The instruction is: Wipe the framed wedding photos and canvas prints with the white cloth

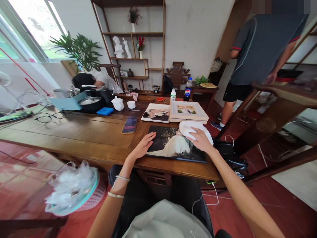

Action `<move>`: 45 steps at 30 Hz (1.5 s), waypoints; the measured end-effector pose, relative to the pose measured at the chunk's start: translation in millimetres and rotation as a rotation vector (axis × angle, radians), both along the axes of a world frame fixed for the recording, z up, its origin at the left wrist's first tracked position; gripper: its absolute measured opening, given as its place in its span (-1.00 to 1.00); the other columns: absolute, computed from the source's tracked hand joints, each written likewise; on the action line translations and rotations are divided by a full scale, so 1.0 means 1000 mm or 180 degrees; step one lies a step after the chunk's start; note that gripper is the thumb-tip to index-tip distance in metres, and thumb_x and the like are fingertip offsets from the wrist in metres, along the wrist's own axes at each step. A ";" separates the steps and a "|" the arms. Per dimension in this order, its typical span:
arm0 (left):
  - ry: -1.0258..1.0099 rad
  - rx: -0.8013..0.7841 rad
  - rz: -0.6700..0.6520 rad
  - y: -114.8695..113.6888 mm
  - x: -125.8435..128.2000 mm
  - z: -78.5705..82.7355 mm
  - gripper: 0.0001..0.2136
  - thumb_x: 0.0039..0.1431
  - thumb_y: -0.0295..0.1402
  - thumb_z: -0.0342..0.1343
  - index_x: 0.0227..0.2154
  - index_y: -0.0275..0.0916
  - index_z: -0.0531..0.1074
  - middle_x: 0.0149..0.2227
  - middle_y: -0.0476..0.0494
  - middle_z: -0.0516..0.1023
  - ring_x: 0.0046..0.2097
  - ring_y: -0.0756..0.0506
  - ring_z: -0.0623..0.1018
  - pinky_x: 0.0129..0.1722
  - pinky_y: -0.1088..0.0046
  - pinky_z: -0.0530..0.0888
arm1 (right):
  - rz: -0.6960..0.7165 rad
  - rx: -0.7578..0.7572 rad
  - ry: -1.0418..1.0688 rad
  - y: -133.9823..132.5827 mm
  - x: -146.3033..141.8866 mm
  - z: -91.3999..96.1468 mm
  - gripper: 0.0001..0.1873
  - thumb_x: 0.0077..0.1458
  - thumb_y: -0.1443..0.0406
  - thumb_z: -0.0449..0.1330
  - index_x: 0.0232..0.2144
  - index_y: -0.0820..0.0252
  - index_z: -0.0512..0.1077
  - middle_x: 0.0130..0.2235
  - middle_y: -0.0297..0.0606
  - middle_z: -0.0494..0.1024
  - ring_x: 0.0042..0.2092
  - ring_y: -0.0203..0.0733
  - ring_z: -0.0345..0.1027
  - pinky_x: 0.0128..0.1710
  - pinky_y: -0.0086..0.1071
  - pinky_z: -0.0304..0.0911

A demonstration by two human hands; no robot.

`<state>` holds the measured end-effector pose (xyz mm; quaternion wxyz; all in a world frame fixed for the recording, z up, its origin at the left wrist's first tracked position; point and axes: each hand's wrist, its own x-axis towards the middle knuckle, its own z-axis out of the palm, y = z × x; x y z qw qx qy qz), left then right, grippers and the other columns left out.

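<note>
- The dark photo panel (170,145) is lying flat at the near edge of the bench (106,127), picture side up, in front of the seated person.
- The right hand (201,138) is resting on a white cloth (187,126) over the panel's far right corner; its fingers are spreading across the cloth, though I cannot tell whether they are pinching any of it.
- The left hand (145,145) is lying flat on the panel's left edge, its grip released, seemingly steadying it.
- The step in hand is apparently wiping the panel; the next move is probably calling for light, even pressure on the cloth, with the left hand bracing.
- A framed picture (187,110) and a photo board (155,113) are lying just beyond the panel, crowding the cloth's far side; a wide stroke could be bumping the frame.
- A phone (129,124) is lying near the panel's far left corner, outside the wiping area.
- Scissors (160,99), a white bottle (173,95) and a cola bottle (188,89) are sitting farther back, seemingly not obstructing anything.
- A black bag (229,153) is sitting beside the bench's right end, near the right forearm.
- Another person (264,49) is standing well apart, to the right.
</note>
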<state>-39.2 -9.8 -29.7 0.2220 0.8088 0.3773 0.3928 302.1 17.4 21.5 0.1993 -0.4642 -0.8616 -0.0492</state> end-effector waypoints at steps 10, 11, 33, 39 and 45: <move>0.0028 -0.0017 0.0093 -0.003 0.002 0.001 -0.62 0.31 -0.27 -0.15 0.16 -0.13 0.25 0.25 -0.16 0.21 0.29 -0.13 0.15 0.28 0.11 0.06 | 0.0782 -0.0342 -0.0178 -0.115 -0.012 0.007 -0.67 -0.11 0.49 0.08 -0.30 0.15 0.51 0.25 -0.21 0.19 0.29 0.04 -0.10 0.21 0.11 -0.15; 0.0031 -0.0018 0.0099 -0.003 0.002 0.002 -0.62 0.31 -0.27 -0.15 0.16 -0.13 0.25 0.25 -0.15 0.21 0.29 -0.13 0.15 0.28 0.11 0.06 | 0.0860 -0.0396 -0.0183 -0.123 -0.011 0.008 -0.67 -0.13 0.50 0.08 -0.32 0.14 0.51 0.25 -0.23 0.18 0.30 0.04 -0.13 0.21 0.12 -0.16; 0.0029 -0.0143 0.0041 0.001 -0.001 0.005 -0.62 0.30 -0.34 -0.12 0.16 -0.10 0.24 0.25 -0.14 0.21 0.28 -0.13 0.16 0.27 0.09 0.07 | 0.0834 -0.0326 -0.0273 -0.094 -0.027 0.007 -0.64 -0.11 0.49 0.09 -0.25 0.14 0.51 0.26 -0.23 0.16 0.30 0.05 -0.13 0.22 0.13 -0.18; 0.0003 -0.0200 -0.0005 0.003 -0.003 0.003 -0.62 0.29 -0.35 -0.11 0.16 -0.08 0.24 0.25 -0.12 0.20 0.28 -0.12 0.16 0.28 0.09 0.06 | 0.1086 -0.0415 -0.0203 -0.089 -0.026 0.010 -0.66 -0.13 0.50 0.10 -0.30 0.12 0.52 0.25 -0.23 0.18 0.29 0.02 -0.10 0.21 0.10 -0.14; -0.0039 -0.0153 -0.0020 0.004 -0.003 0.003 -0.64 0.28 -0.31 -0.08 0.13 -0.09 0.28 0.22 -0.14 0.25 0.27 -0.14 0.19 0.26 0.06 0.08 | 0.0347 -0.0089 -0.0243 -0.005 -0.029 0.003 -0.72 0.12 0.33 0.09 -0.14 0.20 0.49 0.10 0.01 0.39 0.21 0.06 0.11 0.14 0.05 0.02</move>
